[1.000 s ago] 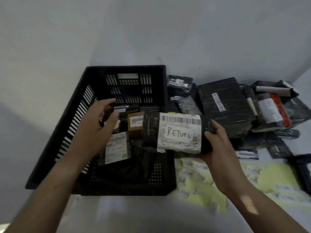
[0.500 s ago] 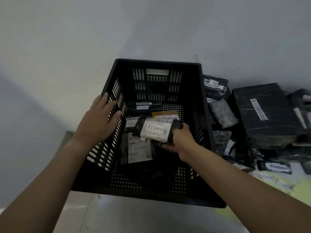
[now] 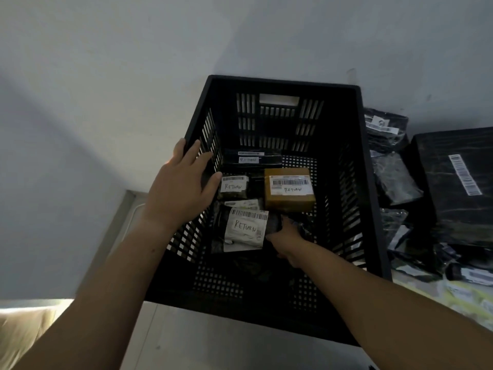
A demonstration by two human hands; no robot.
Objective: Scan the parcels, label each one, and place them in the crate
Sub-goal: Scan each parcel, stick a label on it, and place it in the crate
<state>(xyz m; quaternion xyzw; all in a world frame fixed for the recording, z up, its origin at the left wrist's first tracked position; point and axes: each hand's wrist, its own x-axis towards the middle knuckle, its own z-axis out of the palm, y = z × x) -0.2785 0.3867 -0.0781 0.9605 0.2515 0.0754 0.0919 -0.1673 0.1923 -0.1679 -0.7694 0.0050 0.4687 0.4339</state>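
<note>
- My right fingers [image 3: 286,223] curl round the dark right-hand end of a parcel [image 3: 246,230]; their tips are tucked out of sight behind it.
- My right hand [image 3: 289,240] is down inside the crate [image 3: 282,82], near the floor, toward 6 o'clock of its middle.
- The parcel I hold is black with a white barcode label on which RETURN is written by hand. It lies low in the crate, label up, its left end toward 9 o'clock.
- My left fingers [image 3: 196,153] are straight and slightly spread, holding nothing.
- My left hand [image 3: 181,182] lies flat over the crate's left rim, at 9 o'clock, thumb reaching inward.
- Just beyond my thumb, at 12 o'clock of the held parcel, sits a small dark parcel [image 3: 234,186] marked RETURN.
- At 1 o'clock of the held parcel stands a brown box [image 3: 289,189], also marked RETURN, just beside the small one.
- Against the far wall, at 12 o'clock, lies a long black parcel [image 3: 252,157] with two small white labels.
- Outside the crate, at 3 o'clock, black bags [image 3: 390,169] are heaped against its right wall.
- Farther along at 3 o'clock sits a big black parcel [image 3: 458,198] with a barcode strip.
- At 4 o'clock, yellow sheets [image 3: 469,296] lie on the table [image 3: 186,343].
</note>
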